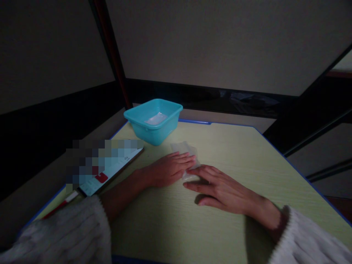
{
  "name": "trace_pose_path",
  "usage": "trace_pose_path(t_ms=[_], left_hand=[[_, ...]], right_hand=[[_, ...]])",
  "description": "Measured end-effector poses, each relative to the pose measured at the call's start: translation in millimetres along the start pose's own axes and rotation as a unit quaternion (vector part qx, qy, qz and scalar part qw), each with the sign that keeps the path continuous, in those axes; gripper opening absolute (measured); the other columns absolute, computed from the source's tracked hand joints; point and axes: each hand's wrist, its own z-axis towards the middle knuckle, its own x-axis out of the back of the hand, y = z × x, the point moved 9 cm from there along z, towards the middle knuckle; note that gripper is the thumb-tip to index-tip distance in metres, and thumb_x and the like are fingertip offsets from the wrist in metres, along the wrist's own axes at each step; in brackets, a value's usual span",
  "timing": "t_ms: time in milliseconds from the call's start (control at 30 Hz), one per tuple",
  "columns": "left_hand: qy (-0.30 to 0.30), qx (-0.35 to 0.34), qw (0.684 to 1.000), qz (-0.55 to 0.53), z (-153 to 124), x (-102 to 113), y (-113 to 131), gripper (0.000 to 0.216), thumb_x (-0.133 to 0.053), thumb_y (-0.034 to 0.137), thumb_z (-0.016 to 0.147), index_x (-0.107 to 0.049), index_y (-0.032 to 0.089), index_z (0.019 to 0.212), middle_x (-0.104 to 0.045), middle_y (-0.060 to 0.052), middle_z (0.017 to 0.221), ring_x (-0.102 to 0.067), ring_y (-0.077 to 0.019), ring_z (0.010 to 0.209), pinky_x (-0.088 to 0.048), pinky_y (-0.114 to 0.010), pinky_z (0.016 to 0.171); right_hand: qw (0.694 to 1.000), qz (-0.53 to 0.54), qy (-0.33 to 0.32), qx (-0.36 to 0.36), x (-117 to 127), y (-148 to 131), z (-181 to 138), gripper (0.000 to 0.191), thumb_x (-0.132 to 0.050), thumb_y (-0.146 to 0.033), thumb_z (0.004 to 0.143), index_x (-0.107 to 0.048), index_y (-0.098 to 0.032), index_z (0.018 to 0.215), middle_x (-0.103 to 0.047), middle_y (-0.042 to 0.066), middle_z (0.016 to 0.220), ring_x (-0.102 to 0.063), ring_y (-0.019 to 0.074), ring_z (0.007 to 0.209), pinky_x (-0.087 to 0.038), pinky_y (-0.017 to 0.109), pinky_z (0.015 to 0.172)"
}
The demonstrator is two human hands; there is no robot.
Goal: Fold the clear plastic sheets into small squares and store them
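A thin, see-through plastic bag or sheet [184, 146] lies on the pale yellow table, partly hidden under my fingers. My left hand [169, 169] rests flat across it, fingers stretched out to the right. From the right, my right hand [220, 186] reaches in with fingers spread, its index fingertip touching the near part of the plastic close to my left fingertips. Behind my hands stands a turquoise plastic basin [154, 132], with a flat whitish, clear-looking piece [156, 119] inside.
A phone or tablet [121, 167] with a lit, partly blurred screen lies at the left. Beside it is a red and white stick-like thing [62, 205]. The table [233, 146] has a blue edge, and a grey panel [209, 44] rises behind it.
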Motion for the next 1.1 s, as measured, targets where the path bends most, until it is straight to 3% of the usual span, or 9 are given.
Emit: trace_pose_path(t_ms=[400,600,900,1100], left_hand=[[0.001,0.002,0.999,0.047,-6,0,2,0.050,-0.036,0.034,0.091,-0.028,0.014,0.136,-0.021,-0.006,0.145,-0.014,-0.0167,0.134,-0.011,-0.032,0.108],[-0.001,0.049,0.995,0.089,-9,5,-16,0.067,-0.039,0.050,0.086,-0.022,0.011,0.138,-0.017,-0.011,0.146,-0.010,-0.0217,0.135,-0.011,-0.034,0.108],[0.017,0.150,0.981,0.118,-14,13,-42,0.057,-0.029,0.043,0.091,-0.025,0.008,0.135,-0.019,-0.015,0.145,-0.013,-0.0233,0.134,-0.016,-0.038,0.106],[0.075,0.146,0.978,0.131,-15,20,-39,0.048,-0.031,0.036,0.090,-0.034,0.011,0.131,-0.024,-0.012,0.144,-0.016,-0.0223,0.133,-0.014,-0.040,0.107]], right_hand=[[1.000,0.014,-0.006,0.003,-1,6,-7,0.044,-0.042,-0.039,0.089,-0.045,-0.017,0.128,-0.050,0.006,0.129,-0.041,0.0202,0.122,-0.034,0.040,0.102],[1.000,0.025,-0.012,-0.003,-1,5,-7,0.043,-0.041,-0.037,0.090,-0.045,-0.017,0.128,-0.049,0.006,0.131,-0.042,0.0198,0.121,-0.033,0.040,0.103],[1.000,0.016,-0.009,0.001,2,4,-6,0.043,-0.041,-0.037,0.090,-0.046,-0.014,0.127,-0.049,0.007,0.130,-0.043,0.0197,0.120,-0.035,0.039,0.101],[1.000,0.002,-0.006,-0.011,2,2,-5,0.042,-0.039,-0.037,0.091,-0.045,-0.016,0.127,-0.050,0.007,0.129,-0.046,0.0212,0.118,-0.033,0.043,0.100]])
